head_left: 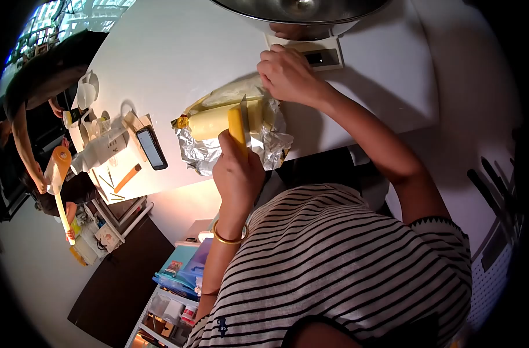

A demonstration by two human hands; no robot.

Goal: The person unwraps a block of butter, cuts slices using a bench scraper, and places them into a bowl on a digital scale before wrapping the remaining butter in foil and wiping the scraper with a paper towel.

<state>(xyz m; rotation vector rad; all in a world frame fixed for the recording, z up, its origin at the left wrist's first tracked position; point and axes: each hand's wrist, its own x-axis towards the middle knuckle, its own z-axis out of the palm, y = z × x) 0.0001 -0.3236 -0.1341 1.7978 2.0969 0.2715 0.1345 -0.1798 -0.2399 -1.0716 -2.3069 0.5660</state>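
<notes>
My left hand (239, 177) is closed round the yellow handle of a knife (236, 130), its thumb along the handle. The knife's metal blade stands against a pale yellow block (209, 123) that looks like butter. Under and around the block lies its opened foil wrapper (200, 152), crumpled on the near side. My right hand (288, 74) is curled with fingers together, beyond the block's right end at the wrapper's far edge. What its fingers hold, if anything, is hidden. Just behind it stands a kitchen scale (328, 60).
A large metal bowl (311, 29) rests at the scale, partly out of view. Left are a phone (151, 148), white jugs (87, 90) and an orange-handled tool (128, 178). Another person's arm (24, 139) is at the far left beside a paper roll (60, 159). Knives (487, 185) hang at right.
</notes>
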